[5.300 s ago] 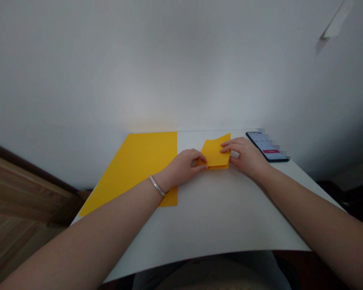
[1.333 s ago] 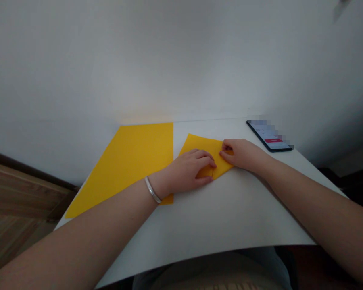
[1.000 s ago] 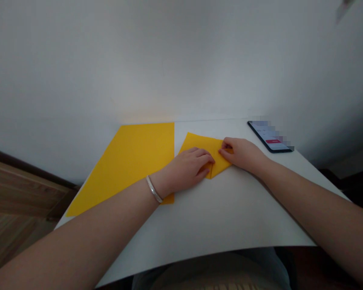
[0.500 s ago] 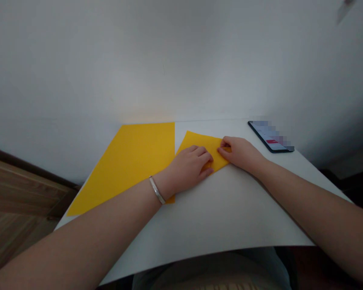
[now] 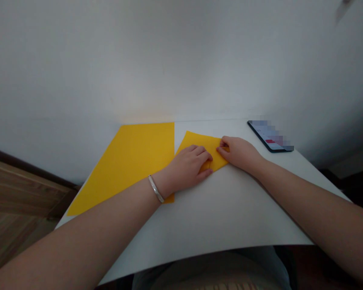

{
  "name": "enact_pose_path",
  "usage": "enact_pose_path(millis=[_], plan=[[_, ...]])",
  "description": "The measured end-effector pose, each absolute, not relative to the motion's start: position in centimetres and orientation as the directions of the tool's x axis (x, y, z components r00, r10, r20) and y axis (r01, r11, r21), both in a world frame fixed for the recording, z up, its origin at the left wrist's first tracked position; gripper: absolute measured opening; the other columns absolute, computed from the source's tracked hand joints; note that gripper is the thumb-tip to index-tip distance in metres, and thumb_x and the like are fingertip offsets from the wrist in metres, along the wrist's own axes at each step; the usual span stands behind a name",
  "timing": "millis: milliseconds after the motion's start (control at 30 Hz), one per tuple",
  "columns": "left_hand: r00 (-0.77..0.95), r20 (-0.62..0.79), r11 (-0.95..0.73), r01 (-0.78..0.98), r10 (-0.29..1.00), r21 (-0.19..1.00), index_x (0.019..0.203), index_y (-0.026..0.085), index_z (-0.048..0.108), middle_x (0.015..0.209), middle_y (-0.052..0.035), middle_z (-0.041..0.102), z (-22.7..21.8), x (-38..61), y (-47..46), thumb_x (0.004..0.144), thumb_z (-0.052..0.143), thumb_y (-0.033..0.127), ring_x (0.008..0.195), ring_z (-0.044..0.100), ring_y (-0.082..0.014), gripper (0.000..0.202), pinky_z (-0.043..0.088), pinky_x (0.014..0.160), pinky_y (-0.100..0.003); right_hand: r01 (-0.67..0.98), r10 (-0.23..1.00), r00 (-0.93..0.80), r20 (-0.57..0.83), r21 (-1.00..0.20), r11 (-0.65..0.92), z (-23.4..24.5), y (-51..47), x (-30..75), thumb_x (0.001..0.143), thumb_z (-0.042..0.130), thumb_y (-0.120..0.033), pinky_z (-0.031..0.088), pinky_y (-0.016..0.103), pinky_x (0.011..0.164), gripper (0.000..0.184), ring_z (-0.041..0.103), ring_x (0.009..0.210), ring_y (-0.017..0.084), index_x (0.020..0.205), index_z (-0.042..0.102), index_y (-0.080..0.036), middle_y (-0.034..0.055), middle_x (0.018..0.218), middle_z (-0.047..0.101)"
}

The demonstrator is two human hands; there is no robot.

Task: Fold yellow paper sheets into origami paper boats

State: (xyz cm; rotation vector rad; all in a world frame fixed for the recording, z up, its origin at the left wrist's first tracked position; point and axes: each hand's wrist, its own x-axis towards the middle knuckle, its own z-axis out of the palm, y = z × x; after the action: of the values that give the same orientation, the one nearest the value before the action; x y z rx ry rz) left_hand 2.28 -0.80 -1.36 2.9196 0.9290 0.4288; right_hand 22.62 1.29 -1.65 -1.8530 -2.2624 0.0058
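Lying between the two hands in the head view, the folded paper point(image 5: 203, 141), yellow, sits toward the far side of the white table point(image 5: 230, 213). The left hand point(image 5: 189, 167) covers its near left part, palm down, with the fingers bent over the top and the thumb along the near edge. A narrow gap shows between that thumb and the forefinger, with yellow paper in it; whether this hand grips the paper or only presses on it, I cannot tell. The right hand point(image 5: 242, 152) is at the paper's right end, thumb and curled fingers drawn close together, pinching it there. The far edge and far left corner show uncovered beyond the left hand.

To the left, a large yellow sheet point(image 5: 133, 161) lies flat on the table, partly under the left forearm. The folded paper's left end comes right up to the sheet's right edge; the left hand hides whether they overlap. A silver bracelet point(image 5: 156, 189) circles the left wrist. At the far right, beyond the right hand and apart from it, lies a phone point(image 5: 268, 136) with its screen lit. A pale wall point(image 5: 181, 60) rises behind the table, and wooden boards point(image 5: 21, 181) show at the left.
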Motion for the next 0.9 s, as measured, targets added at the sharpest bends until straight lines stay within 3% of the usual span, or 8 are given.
enact_pose_path(millis=[533,900], plan=[[0.792,0.167,-0.810,0.575,0.587,0.119,0.130,0.017,0.051,0.115,-0.0099,0.055,-1.23,2.20,-0.98,0.091,0.048,0.038,0.108,0.048,-0.0240,0.045,0.037,0.099,-0.039,0.976,0.971,-0.170,0.166,-0.106,0.189,-1.70,1.14,22.52,0.084,0.045,-0.036,0.033,0.029,0.059,0.019,0.059,0.074,0.020,0.085,0.058,-0.022,0.0062,0.085,0.069],[0.793,0.142,-0.805,0.577,0.592,0.137,0.130,0.018,0.052,0.117,-0.0098,0.053,-1.16,2.18,-0.92,0.089,0.050,0.039,0.109,0.047,-0.0243,0.046,0.036,0.101,-0.039,0.982,0.976,-0.157,0.153,-0.084,0.171,-1.50,0.90,22.38,0.086,0.045,-0.037,0.033,0.029,0.058,0.022,0.060,0.075,0.020,0.088,0.060,-0.021,0.0066,0.086,0.070]])
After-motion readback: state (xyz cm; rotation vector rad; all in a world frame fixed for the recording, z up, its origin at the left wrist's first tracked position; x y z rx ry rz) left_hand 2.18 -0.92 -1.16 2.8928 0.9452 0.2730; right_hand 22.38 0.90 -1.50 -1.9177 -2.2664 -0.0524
